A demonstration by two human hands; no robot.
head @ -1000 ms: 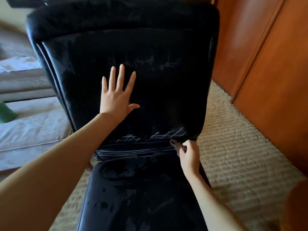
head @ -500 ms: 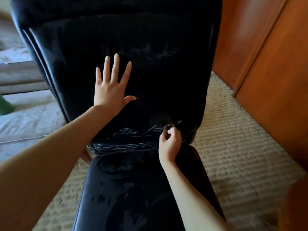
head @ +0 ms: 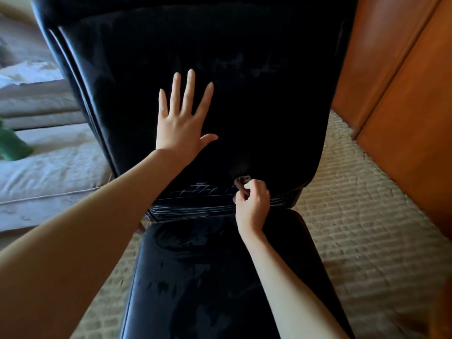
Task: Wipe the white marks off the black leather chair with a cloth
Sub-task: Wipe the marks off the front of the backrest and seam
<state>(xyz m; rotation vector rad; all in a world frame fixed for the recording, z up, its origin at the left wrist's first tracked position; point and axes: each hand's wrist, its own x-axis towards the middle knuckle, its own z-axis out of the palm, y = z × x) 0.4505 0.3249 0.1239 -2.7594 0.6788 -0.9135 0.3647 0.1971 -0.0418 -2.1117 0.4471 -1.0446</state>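
Hands apart on the black leather chair (head: pixel 256 113): left hand (head: pixel 179 126) spread flat against the middle of the backrest, fingers straight, apparently bracing it. Lower down and to the right, at the bottom edge of the backrest, right hand (head: pixel 253 206) with fingers curled tight round a small brownish cloth (head: pixel 242 180), pressing it to the leather.

Roughly mid-job, at a guess. Left to do, just left of the cloth: a hatched patch of white marks (head: pixel 200 189), plus long white lines (head: pixel 186 211) running along the rolled lower edge beneath it. Beyond the right hand, mostly clean-looking, apart from a few thin lines (head: pixel 281 200) at the edge. Higher up, faint pale smears (head: pixel 244 62) across the upper backrest, possibly residue wanting another pass. Cannot tell whether the seat (head: pixel 208 277) needs wiping: only dull blotches and reflections there.

Smooth, glossy leather, likely to give up chalky marks easily, though the folds at the lower edge may hold some.

Round about, from the left: a pale bed (head: pixel 49 172) with something green (head: pixel 12 148) on it at the frame's edge. Then the chair. Then beige ribbed carpet (head: pixel 367 216) under and beside it. At far right, reddish-brown wooden doors (head: pixel 403 94).
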